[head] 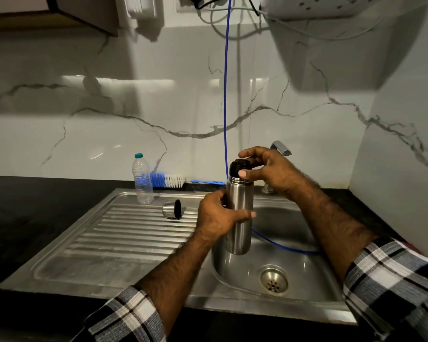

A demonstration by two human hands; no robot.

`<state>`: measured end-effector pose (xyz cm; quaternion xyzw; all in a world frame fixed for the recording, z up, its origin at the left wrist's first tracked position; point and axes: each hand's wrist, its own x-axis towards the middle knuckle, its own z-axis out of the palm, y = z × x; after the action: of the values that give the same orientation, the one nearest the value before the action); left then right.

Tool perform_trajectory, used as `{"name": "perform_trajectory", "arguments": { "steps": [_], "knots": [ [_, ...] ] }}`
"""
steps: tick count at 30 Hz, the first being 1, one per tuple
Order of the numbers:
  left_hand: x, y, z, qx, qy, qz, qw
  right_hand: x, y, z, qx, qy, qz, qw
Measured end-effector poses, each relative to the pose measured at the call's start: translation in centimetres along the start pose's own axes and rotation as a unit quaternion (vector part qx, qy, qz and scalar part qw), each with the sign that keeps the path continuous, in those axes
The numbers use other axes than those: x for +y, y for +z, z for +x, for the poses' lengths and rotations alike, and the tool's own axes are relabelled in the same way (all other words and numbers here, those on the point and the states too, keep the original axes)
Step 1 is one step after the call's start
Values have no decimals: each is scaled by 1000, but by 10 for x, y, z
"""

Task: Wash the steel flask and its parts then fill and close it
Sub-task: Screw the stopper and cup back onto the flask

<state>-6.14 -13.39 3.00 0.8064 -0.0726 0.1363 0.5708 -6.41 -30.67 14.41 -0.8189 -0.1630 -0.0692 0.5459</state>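
Over the steel sink point(124, 243), left hand point(218, 215) grips the flask point(240, 211); right hand point(265, 166) fingers pinch its black stopper point(236, 167).

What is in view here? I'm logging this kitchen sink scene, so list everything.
Steel flask: one, silver, upright above sink basin.
Black stopper: one, on flask mouth.
Steel cup lid: one, silver with black inside, on its side on drainboard.
Clear plastic bottle: one, green cap, drainboard's back edge.
Bottle brush: one, blue and white, behind sink.
Blue hose: one, hanging into basin.
Steel sink: one.
Tap: one, chrome.
Hands: left grips flask; right pinches stopper.
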Motion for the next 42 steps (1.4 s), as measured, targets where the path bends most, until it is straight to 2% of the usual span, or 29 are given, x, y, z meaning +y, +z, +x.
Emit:
{"name": "perform_trajectory", "arguments": {
  "steps": [11,13,18,19,20,22,25,27,30,34,37,39,42],
  "knots": [
    [10,-17,-5,-175,43,-51,982,19,5,-3,-100,-2,103,990],
    [9,-16,-5,-167,48,-59,983,22,11,-2,-58,-12,72,996],
    [2,-7,-6,-87,57,-47,993,25,34,-3,129,13,-20,991],
    [1,-9,-6,-93,56,-50,993,25,36,-3,130,8,-22,991],
    [-1,-12,-5,-111,54,-58,991,25,35,-3,100,-3,-6,995],
    [0,-22,-5,-168,50,-89,981,25,26,-3,-8,-19,81,997],
    [9,-32,-9,-249,68,-97,961,23,12,-2,-167,-17,201,965],
    [10,-32,-10,-261,73,-110,956,17,13,-2,-201,-15,195,960],
    [8,-27,-12,-219,62,-122,966,6,22,-3,-111,11,150,982],
    [4,-11,-10,-102,60,-57,991,5,36,-2,51,37,101,993],
    [3,-9,-8,-99,52,-57,992,8,46,-2,121,45,65,990],
    [2,-17,-6,-154,43,-94,983,8,40,-4,62,24,92,994],
    [5,-34,-5,-243,50,-134,959,10,18,-7,-122,3,202,972]
  ]
}}
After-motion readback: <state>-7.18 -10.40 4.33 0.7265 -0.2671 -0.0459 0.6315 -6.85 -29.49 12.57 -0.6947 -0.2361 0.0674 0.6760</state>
